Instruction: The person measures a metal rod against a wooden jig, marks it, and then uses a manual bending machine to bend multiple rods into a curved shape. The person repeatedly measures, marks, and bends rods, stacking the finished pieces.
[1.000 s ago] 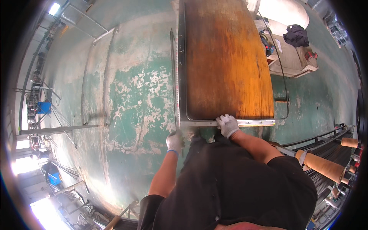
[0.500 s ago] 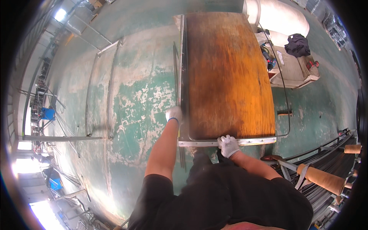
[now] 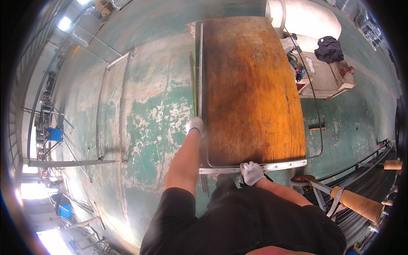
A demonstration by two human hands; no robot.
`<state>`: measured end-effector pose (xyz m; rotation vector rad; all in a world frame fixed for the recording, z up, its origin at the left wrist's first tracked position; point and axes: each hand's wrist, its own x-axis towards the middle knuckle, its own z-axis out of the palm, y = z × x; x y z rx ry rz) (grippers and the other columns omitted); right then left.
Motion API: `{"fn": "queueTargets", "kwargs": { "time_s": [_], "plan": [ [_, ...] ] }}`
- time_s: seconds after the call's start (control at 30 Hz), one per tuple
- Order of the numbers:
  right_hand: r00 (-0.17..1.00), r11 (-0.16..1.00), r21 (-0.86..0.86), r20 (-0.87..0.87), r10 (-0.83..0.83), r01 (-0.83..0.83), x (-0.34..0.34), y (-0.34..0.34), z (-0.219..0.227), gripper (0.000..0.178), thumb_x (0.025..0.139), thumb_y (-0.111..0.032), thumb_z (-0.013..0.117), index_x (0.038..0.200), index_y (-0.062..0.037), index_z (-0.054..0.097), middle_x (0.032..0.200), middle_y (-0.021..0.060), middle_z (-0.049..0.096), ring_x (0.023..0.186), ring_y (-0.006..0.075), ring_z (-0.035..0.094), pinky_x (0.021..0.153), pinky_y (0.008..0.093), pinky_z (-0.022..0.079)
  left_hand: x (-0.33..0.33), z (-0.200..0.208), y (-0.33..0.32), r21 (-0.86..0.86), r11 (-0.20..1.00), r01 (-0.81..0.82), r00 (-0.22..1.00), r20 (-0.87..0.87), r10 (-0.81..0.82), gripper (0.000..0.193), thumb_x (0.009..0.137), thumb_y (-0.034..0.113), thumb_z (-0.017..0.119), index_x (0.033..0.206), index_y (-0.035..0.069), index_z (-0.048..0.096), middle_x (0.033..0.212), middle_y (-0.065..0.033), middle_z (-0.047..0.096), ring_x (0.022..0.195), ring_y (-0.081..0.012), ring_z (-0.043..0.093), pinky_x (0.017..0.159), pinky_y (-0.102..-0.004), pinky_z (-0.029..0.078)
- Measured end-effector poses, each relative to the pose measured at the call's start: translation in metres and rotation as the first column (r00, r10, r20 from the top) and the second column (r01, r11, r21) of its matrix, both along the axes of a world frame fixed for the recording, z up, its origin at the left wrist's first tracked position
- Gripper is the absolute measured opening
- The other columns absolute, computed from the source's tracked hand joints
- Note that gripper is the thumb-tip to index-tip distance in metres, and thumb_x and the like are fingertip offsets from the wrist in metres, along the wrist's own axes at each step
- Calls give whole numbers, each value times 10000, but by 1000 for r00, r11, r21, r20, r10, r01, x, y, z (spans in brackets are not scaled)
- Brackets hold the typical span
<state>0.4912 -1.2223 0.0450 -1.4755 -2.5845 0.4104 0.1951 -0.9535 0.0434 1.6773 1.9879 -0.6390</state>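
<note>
Rod (image 3: 321, 142) partly on tabletop (image 3: 255, 93), rail (image 3: 284, 165) along near edge, bench (image 3: 325, 78) to the right, cloth (image 3: 329, 49) atop

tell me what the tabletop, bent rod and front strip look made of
Tabletop: probably wood, worn and stained; streaky orange-brown grain shows. Rod: likely metal, dark and smooth; thin, yet holds a rounded corner past the tabletop, though plastic is possible. Strip: seemingly bare metal, pale; it has a silvery sheen.

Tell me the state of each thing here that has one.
Orange-brown rectangular wooden tabletop: worn, stained
Silver metal rail: along tabletop's near edge
Thin dark metal rod: bent at corners
White-gloved left hand: at tabletop's left edge, grip unclear
White-gloved right hand: curled over rail
Dark cloth bundle: crumpled
Green painted floor: peeling
</note>
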Motion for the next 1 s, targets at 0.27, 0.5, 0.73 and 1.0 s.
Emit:
{"fn": "queueTargets", "kwargs": {
  "time_s": [0.27,0.5,0.73,1.0],
  "plan": [
    [998,998,-33,-3,62,-62,-3,3,-1,217,845,-249,636,947,-62,672,866,102,681,822,316,685,705,455,581,-22,-31,-6,-240,970,40,986,-148,-77,614,927,557,626,1388,156,669,1374,-55,706,1262,-252,670,1037,-446,557],
    [996,996,-42,18,82,-81,-3,2,1,283,820,-283,666,992,-59,681,895,101,681,841,314,682,712,456,581,-18,-6,-15,-274,933,234,916,-261,-306,587,912,581,596,1318,178,726,1332,-23,740,1254,-210,674,1087,-388,503],
    [998,997,-44,29,60,-59,-1,1,-7,306,822,-312,686,1000,-62,684,897,97,678,846,315,678,714,452,580,-15,12,-31,-111,943,314,920,-210,-331,400,847,336,744,1161,93,792,1202,-105,793,1107,-291,773,916,-396,635],
    [996,995,-62,39,76,-74,-5,2,-1,340,785,-332,744,990,-68,682,908,98,674,853,315,678,709,457,580,-50,-58,-39,-25,999,47,992,-115,-50,669,693,516,943,1177,82,787,1147,-146,799,1080,-311,777,928,-423,639]
  ]
}}
